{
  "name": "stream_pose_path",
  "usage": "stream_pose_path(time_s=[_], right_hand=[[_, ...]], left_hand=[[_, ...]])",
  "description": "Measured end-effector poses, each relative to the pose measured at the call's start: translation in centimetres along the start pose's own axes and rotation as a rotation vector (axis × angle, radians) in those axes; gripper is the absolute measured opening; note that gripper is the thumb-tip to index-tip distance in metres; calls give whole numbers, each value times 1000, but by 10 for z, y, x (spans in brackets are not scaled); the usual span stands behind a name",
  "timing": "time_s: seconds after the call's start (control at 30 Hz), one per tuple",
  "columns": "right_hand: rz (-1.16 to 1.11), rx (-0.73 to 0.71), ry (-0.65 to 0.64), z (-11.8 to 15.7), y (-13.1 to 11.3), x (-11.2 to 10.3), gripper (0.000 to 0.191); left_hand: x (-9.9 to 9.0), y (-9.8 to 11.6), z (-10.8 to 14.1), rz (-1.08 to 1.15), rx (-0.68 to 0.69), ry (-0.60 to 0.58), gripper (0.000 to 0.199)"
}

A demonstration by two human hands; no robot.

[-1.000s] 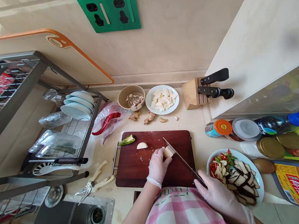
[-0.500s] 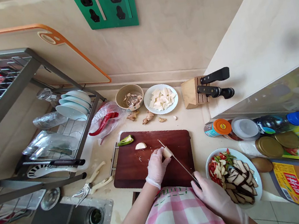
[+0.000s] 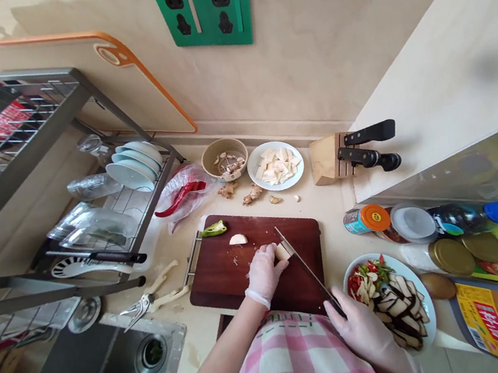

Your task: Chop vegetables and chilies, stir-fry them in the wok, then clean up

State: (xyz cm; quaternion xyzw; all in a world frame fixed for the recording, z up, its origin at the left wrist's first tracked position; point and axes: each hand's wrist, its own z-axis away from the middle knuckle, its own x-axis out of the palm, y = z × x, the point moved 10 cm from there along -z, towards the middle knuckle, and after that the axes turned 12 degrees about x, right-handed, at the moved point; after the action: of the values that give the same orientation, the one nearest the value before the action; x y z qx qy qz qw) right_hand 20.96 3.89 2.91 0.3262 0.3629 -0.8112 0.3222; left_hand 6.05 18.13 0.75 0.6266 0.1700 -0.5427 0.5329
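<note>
On the dark red-brown cutting board, my gloved left hand has its fingers closed round a small pale block. My gloved right hand grips the dark handle of a knife; its blade stands on edge against the right side of the block. A white half-round piece and a cut green pepper lie on the board's upper left part. Tiny scraps dot the wood left of my left hand.
Behind the board are a basket, ginger, a plate of white slices and a knife block. A plate of cut vegetables and jars are right; shears, a sink and a dish rack are left.
The view has shifted, so the background sits a little further right. The knife blade now stands steeper, close against the block. Both hands keep their holds.
</note>
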Motion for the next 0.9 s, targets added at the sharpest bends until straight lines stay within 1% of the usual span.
stream_pose_path(time_s=[0.1,0.27,0.5,0.63,0.8,0.9], right_hand=[[0,-10,17,3,3,-1,42],[-3,1,-16,3,8,4,49],[-17,27,-64,5,9,8,43],[-22,35,-66,6,11,8,42],[-22,51,-151,7,14,14,44],[-8,55,-196,7,12,18,42]], left_hand=[[1,-1,1,-10,3,-11,38],[3,-3,1,-7,14,-1,36],[2,-3,1,7,15,-8,35],[0,-1,0,8,12,-13,35],[1,0,0,-2,4,-29,37],[3,-1,-1,-1,-2,-57,38]])
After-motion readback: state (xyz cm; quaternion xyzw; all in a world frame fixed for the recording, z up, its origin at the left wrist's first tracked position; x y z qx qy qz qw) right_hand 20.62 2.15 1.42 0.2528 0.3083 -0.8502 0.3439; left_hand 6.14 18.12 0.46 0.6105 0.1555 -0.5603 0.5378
